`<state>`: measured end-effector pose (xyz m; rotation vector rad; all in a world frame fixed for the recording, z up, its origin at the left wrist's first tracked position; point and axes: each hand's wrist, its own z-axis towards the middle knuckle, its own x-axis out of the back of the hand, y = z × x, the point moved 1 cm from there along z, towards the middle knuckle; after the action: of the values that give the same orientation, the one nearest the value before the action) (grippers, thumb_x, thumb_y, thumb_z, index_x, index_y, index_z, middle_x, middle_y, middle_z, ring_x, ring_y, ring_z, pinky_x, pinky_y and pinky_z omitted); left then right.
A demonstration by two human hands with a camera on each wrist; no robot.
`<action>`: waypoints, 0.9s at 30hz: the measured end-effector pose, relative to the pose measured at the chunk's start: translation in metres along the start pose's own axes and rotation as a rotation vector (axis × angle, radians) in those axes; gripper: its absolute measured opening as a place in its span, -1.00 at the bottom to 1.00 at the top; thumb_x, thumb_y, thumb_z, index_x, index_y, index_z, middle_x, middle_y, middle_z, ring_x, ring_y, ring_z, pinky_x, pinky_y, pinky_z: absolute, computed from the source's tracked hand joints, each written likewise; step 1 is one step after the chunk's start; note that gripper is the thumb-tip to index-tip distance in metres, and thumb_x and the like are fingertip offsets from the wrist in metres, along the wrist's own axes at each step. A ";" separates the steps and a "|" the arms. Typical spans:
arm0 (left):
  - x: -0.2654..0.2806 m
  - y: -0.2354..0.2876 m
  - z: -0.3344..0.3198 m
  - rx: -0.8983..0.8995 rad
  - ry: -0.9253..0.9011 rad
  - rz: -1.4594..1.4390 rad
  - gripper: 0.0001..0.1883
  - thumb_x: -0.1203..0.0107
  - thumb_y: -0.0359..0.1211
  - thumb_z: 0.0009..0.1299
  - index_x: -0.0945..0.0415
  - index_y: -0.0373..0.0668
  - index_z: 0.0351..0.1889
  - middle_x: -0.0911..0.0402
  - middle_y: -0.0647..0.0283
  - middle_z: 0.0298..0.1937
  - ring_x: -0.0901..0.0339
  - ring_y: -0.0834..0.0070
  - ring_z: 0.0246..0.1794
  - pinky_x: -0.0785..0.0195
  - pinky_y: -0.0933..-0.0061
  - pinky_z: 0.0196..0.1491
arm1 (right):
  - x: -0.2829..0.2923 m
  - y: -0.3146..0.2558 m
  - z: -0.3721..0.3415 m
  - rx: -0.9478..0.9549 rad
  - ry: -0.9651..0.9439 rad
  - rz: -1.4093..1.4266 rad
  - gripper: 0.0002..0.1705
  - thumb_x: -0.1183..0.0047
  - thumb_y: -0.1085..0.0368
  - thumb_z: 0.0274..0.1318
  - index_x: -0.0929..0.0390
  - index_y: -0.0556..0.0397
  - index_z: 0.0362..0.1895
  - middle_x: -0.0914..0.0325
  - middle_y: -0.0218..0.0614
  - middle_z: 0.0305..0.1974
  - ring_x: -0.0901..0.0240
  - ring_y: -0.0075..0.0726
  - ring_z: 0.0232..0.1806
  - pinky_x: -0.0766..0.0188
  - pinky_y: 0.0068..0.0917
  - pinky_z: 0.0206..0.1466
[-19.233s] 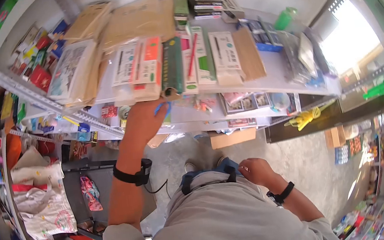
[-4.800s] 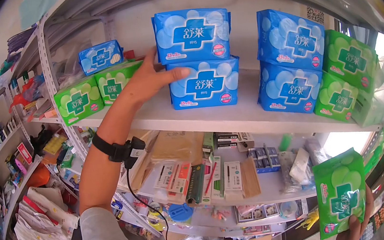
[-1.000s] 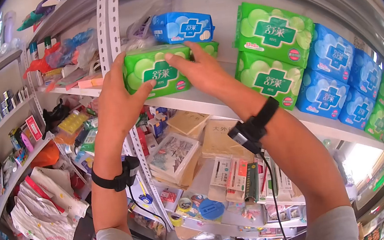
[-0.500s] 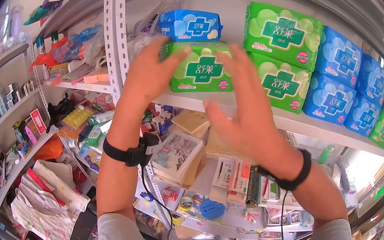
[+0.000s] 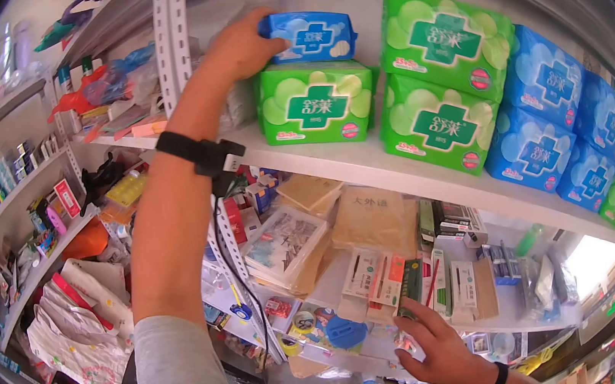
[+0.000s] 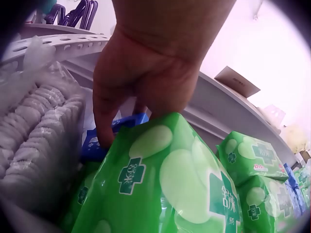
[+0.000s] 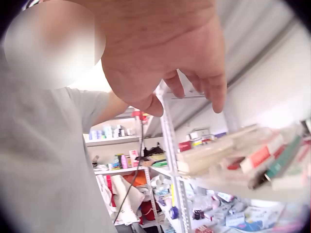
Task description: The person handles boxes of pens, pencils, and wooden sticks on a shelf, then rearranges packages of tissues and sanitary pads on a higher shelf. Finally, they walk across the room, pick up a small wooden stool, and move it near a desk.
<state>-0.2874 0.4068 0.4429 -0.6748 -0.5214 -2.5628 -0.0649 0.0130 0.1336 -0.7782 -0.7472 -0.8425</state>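
On the upper shelf, my left hand grips a blue pack of sanitary pads at its left end. The thumb lies across its front; the other fingers go behind it. Directly below and in front stands a green pack of sanitary pads, upright with its label outward. In the left wrist view that green pack hides most of the blue pack. My right hand hangs lower, in front of the shelf of pen boxes, fingers loosely spread and holding nothing.
Stacked green packs and blue packs line the shelf to the right. A perforated upright post stands left of my left hand. Below lie pen boxes and brown envelopes. Clear plastic-wrapped goods sit left of the green pack.
Both hands held the green pack, moved it right on the shelf and let go. My left hand then rose to the blue pack, while my right hand dropped away downward.
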 end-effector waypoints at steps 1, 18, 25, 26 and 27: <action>-0.001 -0.016 0.004 -0.023 -0.012 -0.079 -0.17 -0.38 -0.05 0.33 -0.34 -0.12 0.52 -0.66 -0.12 0.22 -0.64 0.08 0.21 -0.46 0.20 0.29 | -0.005 0.006 -0.019 -0.094 0.009 -0.010 -0.35 -0.36 0.28 0.08 -0.50 0.07 0.29 -0.35 0.21 0.38 -0.44 0.36 0.33 -0.53 -0.03 0.32; -0.276 0.125 -0.613 0.042 -1.419 -0.642 -0.62 -0.18 -0.05 0.50 -0.64 -0.20 -0.32 -0.68 -0.03 -0.33 -0.63 -0.06 -0.30 -0.47 0.06 -0.26 | -0.131 -0.041 -0.504 -1.890 -0.331 0.113 -0.63 -0.16 -0.07 0.25 -0.77 -0.07 -0.26 -0.73 0.00 -0.19 -0.65 0.23 -0.06 -0.58 0.05 0.02; -0.278 -0.018 -0.797 0.574 -2.039 -0.258 -0.59 -0.24 -0.01 0.44 -0.64 -0.19 -0.38 -0.71 0.19 -0.41 -0.67 0.26 -0.39 -0.50 0.14 -0.30 | -0.134 -0.107 -0.620 -2.152 -0.006 0.138 -0.52 -0.17 -0.13 0.12 -0.75 0.02 -0.54 -0.70 -0.23 -0.56 -0.73 -0.05 -0.31 -0.63 -0.13 -0.07; -0.275 -0.028 -0.793 0.768 -1.989 -0.198 -0.62 -0.24 -0.02 0.44 -0.64 -0.16 -0.37 -0.70 0.24 -0.43 -0.66 0.33 -0.41 -0.49 0.17 -0.34 | -0.162 -0.114 -0.645 -2.141 -0.010 0.190 -0.52 -0.17 -0.12 0.11 -0.75 0.02 -0.55 -0.70 -0.22 -0.55 -0.73 -0.05 -0.30 -0.63 -0.13 -0.07; -0.275 -0.034 -0.787 0.947 -1.928 -0.148 -0.64 -0.25 -0.03 0.43 -0.63 -0.14 -0.37 -0.68 0.29 -0.44 -0.64 0.39 -0.44 -0.48 0.20 -0.38 | -0.180 -0.122 -0.663 -2.135 -0.005 0.232 -0.53 -0.16 -0.11 0.10 -0.75 0.02 -0.55 -0.71 -0.20 -0.53 -0.74 -0.05 -0.29 -0.63 -0.13 -0.06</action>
<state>-0.3787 0.1632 -0.3501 -2.3644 -2.0033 -0.5909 -0.0823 -0.5240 -0.3115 -2.6202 0.6177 -1.2264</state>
